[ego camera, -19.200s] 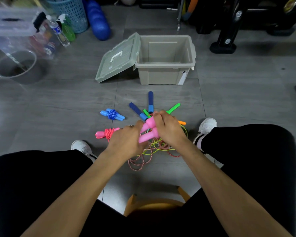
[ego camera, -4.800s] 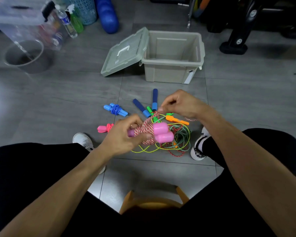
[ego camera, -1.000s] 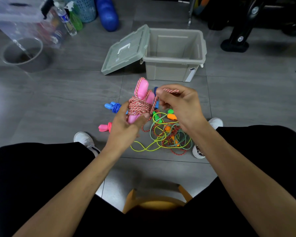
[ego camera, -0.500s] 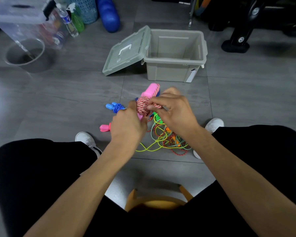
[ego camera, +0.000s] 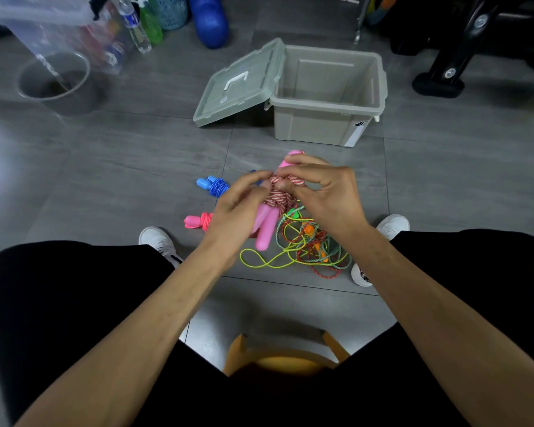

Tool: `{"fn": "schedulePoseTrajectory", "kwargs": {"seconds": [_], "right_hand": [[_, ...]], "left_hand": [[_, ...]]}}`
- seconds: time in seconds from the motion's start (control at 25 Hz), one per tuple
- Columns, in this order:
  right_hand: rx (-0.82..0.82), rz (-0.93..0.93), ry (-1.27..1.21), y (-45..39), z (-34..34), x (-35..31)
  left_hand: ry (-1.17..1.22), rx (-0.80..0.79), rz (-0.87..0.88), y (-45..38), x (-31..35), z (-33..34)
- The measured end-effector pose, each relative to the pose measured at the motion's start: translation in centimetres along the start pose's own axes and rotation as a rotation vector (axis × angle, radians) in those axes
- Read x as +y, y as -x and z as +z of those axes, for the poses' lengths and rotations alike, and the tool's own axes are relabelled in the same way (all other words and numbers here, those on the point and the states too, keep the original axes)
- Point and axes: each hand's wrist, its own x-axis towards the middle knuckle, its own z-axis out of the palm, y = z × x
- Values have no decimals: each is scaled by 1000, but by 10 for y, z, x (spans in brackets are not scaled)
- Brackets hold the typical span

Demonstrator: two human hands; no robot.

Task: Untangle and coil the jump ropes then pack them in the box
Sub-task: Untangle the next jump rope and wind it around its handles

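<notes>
Between my knees I hold a pink-handled jump rope, its red-and-white cord wound round both handles. My left hand grips the bundle from the left. My right hand pinches the cord at the top of the winding. Under my hands on the floor lies a tangle of green, yellow and red ropes with orange handles. A coiled blue rope and a coiled pink-red rope lie to the left. The grey box stands open beyond, nothing showing inside it.
The box's lid leans against its left side. At the far left are a metal bucket, a clear bin and bottles. Black equipment feet stand at the far right. I sit on a yellow stool.
The bundle has tipped so its handles point down toward me. My right hand has brought the cord end onto the winding and now pinches it there.
</notes>
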Motion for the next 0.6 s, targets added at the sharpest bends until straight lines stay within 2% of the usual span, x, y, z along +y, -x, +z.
{"fn": "schedulePoseTrajectory", "kwargs": {"seconds": [0.12, 0.2, 0.28, 0.4, 0.52, 0.6], "right_hand": [[10, -110, 32, 4, 6, -4], [21, -105, 16, 9, 10, -6], [49, 16, -78, 12, 14, -11], [173, 249, -401, 7, 14, -18], [188, 308, -477, 5, 10, -19], [160, 356, -458, 7, 9, -20]], "left_hand": [[-105, 30, 77, 2, 1, -1], [-68, -26, 12, 6, 1, 2], [122, -57, -122, 11, 2, 9], [401, -41, -230, 8, -1, 13], [463, -45, -243, 3, -3, 11], [399, -15, -184, 2, -5, 11]]}}
